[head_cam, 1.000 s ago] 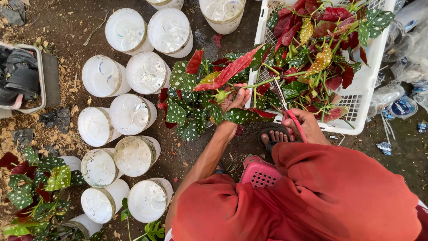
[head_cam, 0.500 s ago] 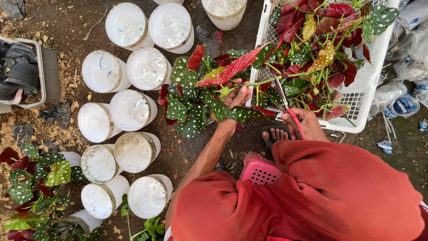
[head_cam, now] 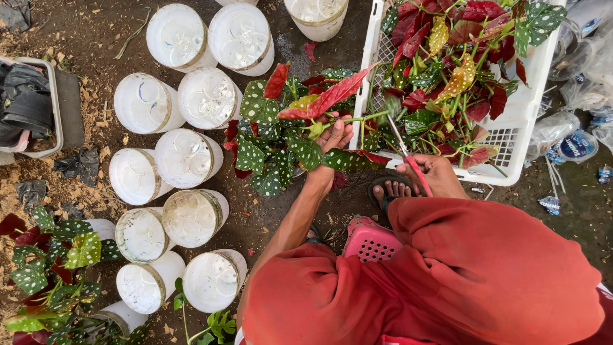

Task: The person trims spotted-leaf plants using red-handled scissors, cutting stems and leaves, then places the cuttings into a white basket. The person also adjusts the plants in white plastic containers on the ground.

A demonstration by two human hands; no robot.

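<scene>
Currently my left hand point(head_cam: 333, 137) is closed on a plant cutting point(head_cam: 300, 124), pinching its green stem point(head_cam: 364, 118) where the stem leaves the bunch of spotted green and red leaves. Stem's long axis runs roughly left-right in view, from my left grip toward the white plastic crate point(head_cam: 530, 121), rising slightly at the crate end. My right hand point(head_cam: 434, 176) is wrapped shut around the red handles of a pair of scissors point(head_cam: 402, 150); blades point up and away from me, leaning left, and their tips lie at or just beside the stem, right of my left fingers. Cannot tell whether the blades are parted or touching the stem. So the stem lies ahead of the right grip and crosses the blade line nearly square; the left hand is the nearer hand to the leaves, the right to the bare end. Edges: crate wall stands just right of the blades, full of more red and spotted cuttings. Left of the cutting, white cups point(head_cam: 191, 160) with clear lids stand close-packed on the dirt ground point(head_cam: 83, 45). Open ground between the cups and my sandalled foot point(head_cam: 393, 188) is narrow; a pink stool point(head_cam: 370, 239) shows under me.
</scene>
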